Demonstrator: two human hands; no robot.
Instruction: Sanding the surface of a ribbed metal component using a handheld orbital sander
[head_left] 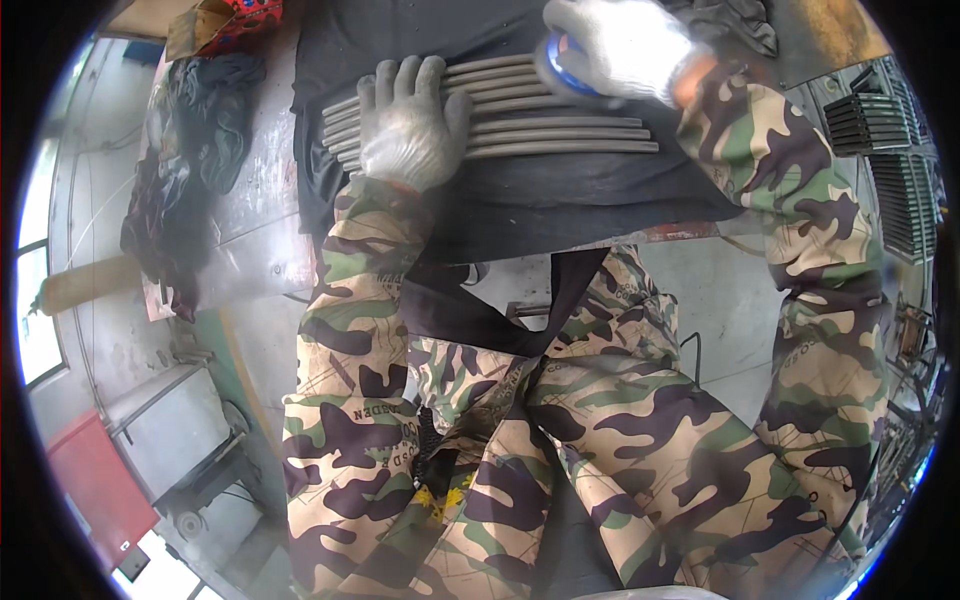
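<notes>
Several thin grey metal rods (560, 137) lie side by side, running left to right on a black cloth (570, 200) that covers the table. My left hand (408, 125), in a whitish work glove, rests flat across their left part with its fingers stretched out. Above the right part of the rods, my right hand (635, 45), gloved too, is closed around a round object with a blue edge (567, 72). Its kind is mostly hidden by the glove and blurred. I cannot tell if it touches the rods.
A heap of dark cloth (205, 125) hangs over the table's left side, near a red patterned bag (240, 25). Stacked dark metal bars (895, 185) stand at the far right. Lower left are a red panel (100, 490) and a grey cart (175, 430).
</notes>
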